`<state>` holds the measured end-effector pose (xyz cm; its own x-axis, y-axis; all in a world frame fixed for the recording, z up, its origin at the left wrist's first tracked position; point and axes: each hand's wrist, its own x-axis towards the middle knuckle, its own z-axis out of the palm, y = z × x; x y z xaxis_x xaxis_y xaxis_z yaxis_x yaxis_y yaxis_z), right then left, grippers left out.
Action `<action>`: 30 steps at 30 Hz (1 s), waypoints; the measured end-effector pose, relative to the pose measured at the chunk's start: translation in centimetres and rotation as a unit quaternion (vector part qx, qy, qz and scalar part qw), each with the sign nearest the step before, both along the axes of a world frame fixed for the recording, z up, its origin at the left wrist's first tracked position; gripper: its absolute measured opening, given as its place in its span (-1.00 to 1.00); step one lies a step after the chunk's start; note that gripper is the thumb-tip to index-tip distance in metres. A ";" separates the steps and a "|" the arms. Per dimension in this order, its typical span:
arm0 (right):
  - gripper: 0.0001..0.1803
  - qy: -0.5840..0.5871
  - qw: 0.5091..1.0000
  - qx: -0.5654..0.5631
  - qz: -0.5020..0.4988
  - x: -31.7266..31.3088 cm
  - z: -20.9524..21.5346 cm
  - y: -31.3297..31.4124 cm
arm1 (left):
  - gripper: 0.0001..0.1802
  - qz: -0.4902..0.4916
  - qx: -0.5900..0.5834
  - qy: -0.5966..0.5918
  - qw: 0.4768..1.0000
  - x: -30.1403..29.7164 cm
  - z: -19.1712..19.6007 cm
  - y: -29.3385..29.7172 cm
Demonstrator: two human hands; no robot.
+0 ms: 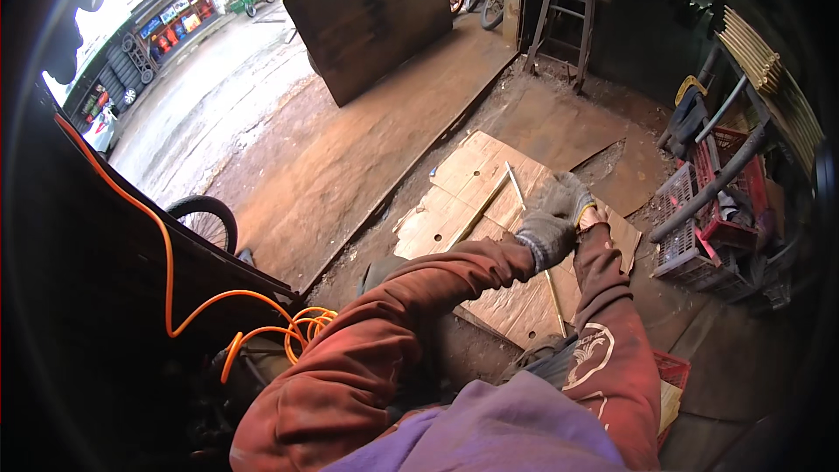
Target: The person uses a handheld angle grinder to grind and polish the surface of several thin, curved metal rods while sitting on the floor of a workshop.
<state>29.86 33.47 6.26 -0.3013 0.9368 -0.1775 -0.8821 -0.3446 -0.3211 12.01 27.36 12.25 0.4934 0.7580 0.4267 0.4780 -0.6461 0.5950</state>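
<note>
My left hand (544,232), in a grey knit glove, reaches across and overlaps my right hand (568,196). The right hand wears a similar glove with a yellow-edged cuff, and bare wrist shows between cuff and sleeve. The hands meet above a flattened cardboard sheet (437,210) on the floor. Their fingers are blurred and partly hidden, so whether the left grips the right glove cannot be made out. On the cardboard lie thin pale strips (483,210), two of them meeting at a point; another stretch shows below the hands.
An orange hose (170,271) coils at left near a wheel (205,220). A dark panel (371,22) leans outside, beyond the floor's threshold. At right stand crates (682,210), metal tubes (712,192) and bundled yellowish rods (752,52). A stepladder (564,17) stands at the back.
</note>
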 end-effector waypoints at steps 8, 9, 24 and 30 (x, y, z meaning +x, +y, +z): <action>-0.35 -0.227 0.972 0.024 0.047 -5.7 7.8 -2.0 | -0.47 -0.141 -0.112 0.172 0.968 -2.4 5.8 1.4; -0.33 -0.222 0.974 0.018 0.046 -5.3 7.7 -2.1 | -0.46 -0.141 -0.124 0.174 0.967 -2.6 6.7 0.8; -0.32 -0.093 0.978 0.185 0.018 -4.1 6.5 -4.2 | -0.60 -0.158 -0.075 0.212 0.962 -2.9 9.0 0.7; -0.52 -0.263 0.956 -0.115 0.052 -4.4 -1.1 -4.8 | -0.57 -0.052 -0.146 0.260 0.953 -4.0 7.8 3.2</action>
<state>25.48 28.70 5.13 -0.2033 0.8242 -0.5285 -0.5763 -0.5371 -0.6160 8.02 30.52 20.07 0.6600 0.7420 -0.1177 0.6993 -0.5496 0.4570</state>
